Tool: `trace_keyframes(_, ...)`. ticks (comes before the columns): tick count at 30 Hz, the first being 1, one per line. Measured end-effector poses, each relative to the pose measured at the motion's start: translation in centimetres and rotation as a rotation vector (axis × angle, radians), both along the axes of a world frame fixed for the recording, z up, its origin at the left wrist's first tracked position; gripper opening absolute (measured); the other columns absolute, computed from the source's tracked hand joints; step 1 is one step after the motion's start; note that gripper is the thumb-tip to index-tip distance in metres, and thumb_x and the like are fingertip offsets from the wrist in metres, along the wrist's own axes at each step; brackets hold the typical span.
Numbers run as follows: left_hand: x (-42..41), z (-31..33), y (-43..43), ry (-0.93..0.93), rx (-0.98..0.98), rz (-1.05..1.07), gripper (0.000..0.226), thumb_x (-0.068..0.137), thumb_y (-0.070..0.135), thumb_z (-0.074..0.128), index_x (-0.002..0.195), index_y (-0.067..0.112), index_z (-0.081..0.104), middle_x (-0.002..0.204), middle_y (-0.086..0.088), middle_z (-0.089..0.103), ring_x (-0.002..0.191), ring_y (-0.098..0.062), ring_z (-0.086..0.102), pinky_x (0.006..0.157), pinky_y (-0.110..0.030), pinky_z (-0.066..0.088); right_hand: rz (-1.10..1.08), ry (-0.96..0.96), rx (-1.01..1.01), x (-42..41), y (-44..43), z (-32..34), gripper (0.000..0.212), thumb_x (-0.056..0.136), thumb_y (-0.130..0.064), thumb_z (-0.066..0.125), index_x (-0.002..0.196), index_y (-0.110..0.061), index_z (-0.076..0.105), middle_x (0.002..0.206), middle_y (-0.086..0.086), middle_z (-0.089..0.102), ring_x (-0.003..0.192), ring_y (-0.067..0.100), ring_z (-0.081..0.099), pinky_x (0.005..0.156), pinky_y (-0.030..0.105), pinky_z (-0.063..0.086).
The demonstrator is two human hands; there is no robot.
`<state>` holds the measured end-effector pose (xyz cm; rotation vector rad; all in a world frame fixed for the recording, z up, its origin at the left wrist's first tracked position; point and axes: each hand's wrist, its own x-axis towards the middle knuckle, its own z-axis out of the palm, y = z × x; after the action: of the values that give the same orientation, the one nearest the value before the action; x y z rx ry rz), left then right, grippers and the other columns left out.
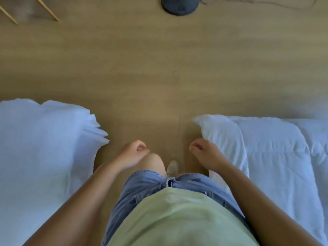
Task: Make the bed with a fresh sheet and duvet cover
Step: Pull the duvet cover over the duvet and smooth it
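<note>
A white duvet [269, 150] with stitched quilting lies on the wooden floor at the right, its near corner pointing toward the middle. At the left lies a heap of white bedding [40, 150] with folded edges. My left hand [134, 152] hangs over my raised knee with fingers loosely curled and holds nothing. My right hand [204, 153] hovers beside the duvet's corner, fingers loosely curled, also with nothing in it. I stand between the two white heaps. The bed itself is out of view.
Bare wooden floor [159, 68] stretches ahead. A dark round stand base [180, 6] sits at the top middle with a thin cable [266, 2] trailing right. Two thin wooden legs [48, 9] slant at the top left. My shoe [172, 168] shows between my legs.
</note>
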<state>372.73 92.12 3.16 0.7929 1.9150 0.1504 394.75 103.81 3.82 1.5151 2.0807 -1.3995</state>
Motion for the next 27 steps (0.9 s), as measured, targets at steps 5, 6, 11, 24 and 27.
trace_keyframes(5, -4.7, -1.2, 13.8, 0.114, 0.017, -0.048, 0.036, 0.092, 0.043, 0.05, 0.121, 0.021, 0.052, 0.109, 0.005, 0.056, 0.094, -0.016, 0.057, 0.081, -0.03, 0.046, 0.096, -0.088, -0.046, -4.3, 11.9, -1.0, 0.032, 0.094, -0.02, 0.046, 0.102, 0.007, 0.06, 0.089, 0.02, 0.063, 0.071, 0.023, 0.049, 0.068, 0.036, 0.045)
trace_keyframes(6, -5.8, -1.9, 16.6, 0.118, 0.012, -0.053, 0.034, 0.092, 0.044, 0.05, 0.117, 0.021, 0.053, 0.105, 0.006, 0.056, 0.092, -0.016, 0.056, 0.08, -0.03, 0.045, 0.062, -0.082, -0.04, -5.1, 14.7, -1.4, 0.03, 0.094, -0.02, 0.047, 0.102, 0.005, 0.061, 0.09, 0.018, 0.063, 0.074, 0.018, 0.05, 0.067, 0.032, 0.043)
trace_keyframes(11, -12.6, -4.1, 31.9, 0.102, -0.043, -0.212, 0.031, 0.09, 0.038, 0.055, 0.115, 0.019, 0.055, 0.106, 0.003, 0.058, 0.094, -0.017, 0.057, 0.087, -0.03, 0.046, -0.282, -0.066, 0.003, -8.3, 28.7, -2.0, 0.024, 0.095, -0.025, 0.051, 0.111, -0.01, 0.063, 0.099, 0.001, 0.062, 0.092, 0.017, 0.056, 0.072, 0.023, 0.035)
trace_keyframes(24, -5.0, -3.5, 74.1, 0.253, -0.079, -1.025, 0.035, 0.089, 0.045, 0.05, 0.115, 0.021, 0.052, 0.114, 0.001, 0.06, 0.1, -0.021, 0.057, 0.089, -0.032, 0.046, -0.699, -0.14, -0.137, -1.5, 52.8, -2.5, 0.025, 0.095, -0.03, 0.049, 0.109, -0.013, 0.061, 0.101, 0.004, 0.066, 0.085, 0.017, 0.059, 0.08, 0.033, 0.048)
trace_keyframes(27, 1.0, -4.1, 82.1, 0.204, -0.09, -1.003, 0.035, 0.089, 0.045, 0.053, 0.113, 0.02, 0.053, 0.115, -0.002, 0.06, 0.1, -0.02, 0.057, 0.092, -0.034, 0.046, -0.742, -0.197, -0.148, 4.0, 59.9, -3.1, 0.036, 0.095, -0.034, 0.049, 0.123, -0.012, 0.054, 0.116, 0.006, 0.062, 0.093, 0.018, 0.057, 0.078, 0.027, 0.044)
